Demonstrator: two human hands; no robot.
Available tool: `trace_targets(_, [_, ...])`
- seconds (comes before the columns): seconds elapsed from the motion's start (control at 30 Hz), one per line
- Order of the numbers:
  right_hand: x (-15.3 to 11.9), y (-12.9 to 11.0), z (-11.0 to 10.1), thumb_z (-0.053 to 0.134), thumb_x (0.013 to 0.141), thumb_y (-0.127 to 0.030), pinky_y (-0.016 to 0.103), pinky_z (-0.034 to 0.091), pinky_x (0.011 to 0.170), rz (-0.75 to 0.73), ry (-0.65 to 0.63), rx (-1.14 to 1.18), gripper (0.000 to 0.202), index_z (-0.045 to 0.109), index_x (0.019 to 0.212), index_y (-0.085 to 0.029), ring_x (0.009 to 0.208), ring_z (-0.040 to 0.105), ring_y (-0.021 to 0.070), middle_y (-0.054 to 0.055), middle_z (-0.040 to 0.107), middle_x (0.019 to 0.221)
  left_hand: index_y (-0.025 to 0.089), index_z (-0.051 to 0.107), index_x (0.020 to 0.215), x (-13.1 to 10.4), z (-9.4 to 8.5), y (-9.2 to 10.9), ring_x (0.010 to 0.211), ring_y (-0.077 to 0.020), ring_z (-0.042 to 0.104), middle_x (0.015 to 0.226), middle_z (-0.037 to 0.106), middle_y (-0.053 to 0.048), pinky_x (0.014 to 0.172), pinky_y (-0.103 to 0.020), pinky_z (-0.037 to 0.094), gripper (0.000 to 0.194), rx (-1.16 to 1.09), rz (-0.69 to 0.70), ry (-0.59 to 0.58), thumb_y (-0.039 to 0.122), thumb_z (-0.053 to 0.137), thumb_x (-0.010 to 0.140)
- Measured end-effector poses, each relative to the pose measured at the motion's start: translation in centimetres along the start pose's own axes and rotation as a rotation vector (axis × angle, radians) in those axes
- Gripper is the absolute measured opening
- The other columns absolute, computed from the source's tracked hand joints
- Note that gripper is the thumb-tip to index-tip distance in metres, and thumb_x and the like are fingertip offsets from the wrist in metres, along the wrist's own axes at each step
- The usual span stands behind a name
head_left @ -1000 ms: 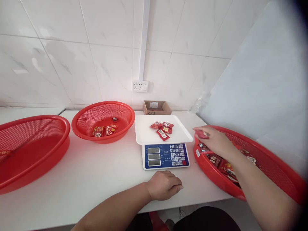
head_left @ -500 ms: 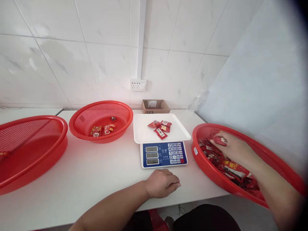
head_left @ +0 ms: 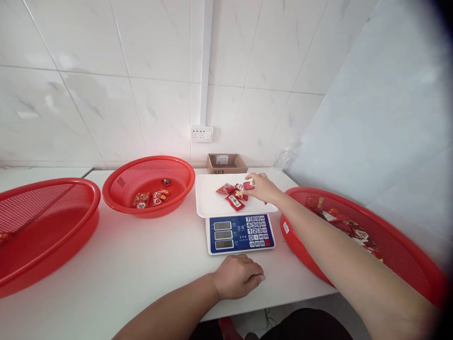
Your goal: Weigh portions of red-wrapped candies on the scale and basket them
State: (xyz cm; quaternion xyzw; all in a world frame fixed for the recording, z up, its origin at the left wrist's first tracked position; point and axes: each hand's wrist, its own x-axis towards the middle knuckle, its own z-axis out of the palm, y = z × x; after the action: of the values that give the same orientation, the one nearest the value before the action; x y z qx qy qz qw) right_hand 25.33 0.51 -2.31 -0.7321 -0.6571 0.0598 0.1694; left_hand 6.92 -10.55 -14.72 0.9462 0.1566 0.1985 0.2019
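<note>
Over the scale's white tray [head_left: 208, 200], my right hand [head_left: 264, 189] pinches a small red snack packet [head_left: 249, 184] between its fingertips. Several similar red packets [head_left: 235, 202] lie in a loose heap on the tray, right by those fingers. The blue scale panel [head_left: 240, 233] with its displays and number keys faces me below the tray. My left hand [head_left: 239, 277] rests on the white table just in front of the scale, its fingers curled in with nothing visible in them.
Under my right forearm stands a red basket [head_left: 288, 243] full of red packets. A second red basket [head_left: 166, 210] holds a few packets left of the scale, and a third red basket [head_left: 78, 236] is at far left. A cardboard box [head_left: 228, 169] sits behind the scale.
My right hand has moved left from the right-hand basket to the scale tray, carrying a red packet. My left hand stays in place on the table.
</note>
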Motion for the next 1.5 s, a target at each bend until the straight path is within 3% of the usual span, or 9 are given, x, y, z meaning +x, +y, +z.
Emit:
trace_targets(0.13, [0.3, 0.3, 1.0, 0.063, 0.063, -0.059, 0.028, 0.046, 0.067, 0.022, -0.085, -0.014, 0.067, 0.047, 0.117, -0.023, 0.072, 0.058, 0.0144, 0.010, 0.043, 0.113, 0.020, 0.062, 0.093, 0.0, 0.1, 0.0, 0.077, -0.0143, 0.061, 0.082, 0.067, -0.003, 0.070, -0.023, 0.043, 0.026, -0.001, 0.001, -0.001, 0.030, 0.038, 0.091])
trace_targets(0.3, [-0.4, 1.0, 1.3, 0.056, 0.072, -0.054, 0.027, 0.045, 0.065, 0.037, 0.017, -0.088, 0.045, 0.052, 0.103, -0.020, 0.069, 0.057, 0.0141, 0.008, 0.049, 0.104, 0.021, 0.062, 0.093, 0.0, 0.6, -0.1, 0.077, -0.0144, 0.061, 0.083, 0.068, -0.002, 0.068, -0.023, 0.043, 0.024, -0.010, 0.002, -0.017, 0.030, 0.040, 0.090])
trace_targets(0.37, [-0.3, 1.0, 1.1, 0.054, 0.075, -0.052, 0.027, 0.043, 0.065, 0.003, 0.008, -0.130, 0.035, 0.058, 0.090, -0.020, 0.071, 0.057, 0.0147, 0.007, 0.052, 0.100, 0.021, 0.062, 0.093, 0.0, 0.7, -0.2, 0.078, -0.0146, 0.061, 0.083, 0.068, -0.002, 0.068, -0.023, 0.043, 0.023, -0.017, 0.003, -0.023, 0.030, 0.041, 0.089])
trace_targets(0.47, [-0.1, 0.9, 0.8, 0.049, 0.077, -0.056, 0.027, 0.042, 0.064, -0.036, -0.035, -0.163, 0.038, 0.064, 0.077, -0.020, 0.075, 0.058, 0.0173, 0.006, 0.056, 0.094, 0.021, 0.062, 0.093, 0.0, 0.6, -0.2, 0.078, -0.0147, 0.061, 0.083, 0.068, -0.002, 0.070, -0.023, 0.043, 0.024, -0.027, -0.001, -0.023, 0.029, 0.041, 0.090])
trace_targets(0.67, [0.1, 0.1, 0.6, 0.047, 0.075, -0.063, 0.029, 0.044, 0.070, -0.005, -0.004, -0.055, 0.052, 0.058, 0.106, -0.022, 0.079, 0.060, 0.0184, 0.011, 0.053, 0.108, 0.021, 0.063, 0.093, 0.1, 0.3, -0.1, 0.078, -0.0145, 0.061, 0.083, 0.068, -0.002, 0.071, -0.023, 0.044, 0.024, -0.034, -0.016, -0.022, 0.029, 0.040, 0.090])
trace_targets(0.83, [0.0, -0.6, 0.9, 0.029, 0.086, -0.056, 0.033, 0.044, 0.076, 0.056, -0.029, -0.034, 0.049, 0.048, 0.113, -0.020, 0.083, 0.062, 0.0208, 0.015, 0.049, 0.114, 0.021, 0.063, 0.093, 0.0, 0.3, -0.1, 0.079, -0.0148, 0.061, 0.083, 0.068, -0.002, 0.070, -0.023, 0.044, 0.025, -0.037, -0.016, -0.025, 0.029, 0.040, 0.090])
trace_targets(1.0, [-0.1, -0.6, 1.3, 0.023, 0.085, -0.061, 0.039, 0.042, 0.078, 0.067, -0.086, -0.112, 0.057, 0.041, 0.121, -0.022, 0.093, 0.060, 0.0276, 0.016, 0.045, 0.121, 0.021, 0.063, 0.093, 0.1, 0.3, -0.1, 0.079, -0.0149, 0.062, 0.083, 0.068, -0.002, 0.069, -0.023, 0.044, 0.024, -0.039, -0.017, -0.026, 0.029, 0.041, 0.089])
trace_targets(1.2, [0.2, 0.4, 1.4, 0.037, 0.087, -0.036, 0.031, 0.043, 0.068, 0.084, 0.037, -0.098, 0.026, 0.049, 0.102, -0.018, 0.078, 0.060, 0.0193, 0.013, 0.050, 0.109, 0.021, 0.063, 0.094, 0.0, 0.3, 0.0, 0.079, -0.0153, 0.062, 0.085, 0.069, -0.002, 0.070, -0.023, 0.044, 0.024, -0.037, -0.020, -0.027, 0.029, 0.041, 0.089])
trace_targets(1.5, [-0.2, 1.0, 1.6, 0.047, 0.082, -0.042, 0.028, 0.043, 0.067, 0.010, 0.074, -0.067, 0.023, 0.050, 0.074, -0.021, 0.080, 0.059, 0.0183, 0.006, 0.059, 0.086, 0.021, 0.062, 0.094, 0.0, 0.6, -0.3, 0.079, -0.0151, 0.062, 0.083, 0.068, -0.002, 0.069, -0.023, 0.043, 0.023, -0.045, -0.019, -0.021, 0.029, 0.041, 0.089])
